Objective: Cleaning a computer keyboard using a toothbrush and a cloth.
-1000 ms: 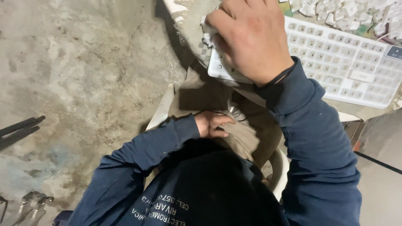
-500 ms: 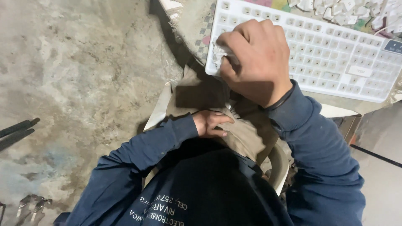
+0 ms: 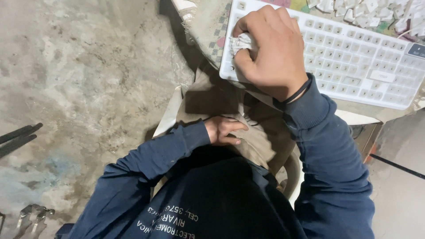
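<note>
**Right Hand Pressing a Wad onto the Keyboard's Left End**

While the left hand (image 3: 223, 130) lay on the lap, the right hand (image 3: 270, 48) was closed around a small crumpled white wad (image 3: 241, 43), either cloth or paper; the view did not show which. The fingers were curled tight over the wad, and only a portion of it showed between the thumb and forefinger. The wad was pressed against the keys at the left end of a white keyboard (image 3: 354, 66). The keyboard lay on a table surface (image 3: 208, 26) and ran from the upper centre of the view to the right edge. The right hand covered its left end.

The left hand rested palm down on beige trousers (image 3: 261, 137). Its fingers were loosely bent, its thumb was tucked in, and it held nothing. Both arms wore dark blue sleeves (image 3: 327, 168), and a thin dark band (image 3: 297, 92) encircled the right wrist.

A heap of loose white keycaps (image 3: 367, 11) lay beyond the keyboard's far edge. The person sat on a pale chair (image 3: 170, 113) over a stained concrete floor (image 3: 88, 79). Dark rod-like tools (image 3: 17, 137) lay on the floor at the left edge, well apart from both hands.
</note>
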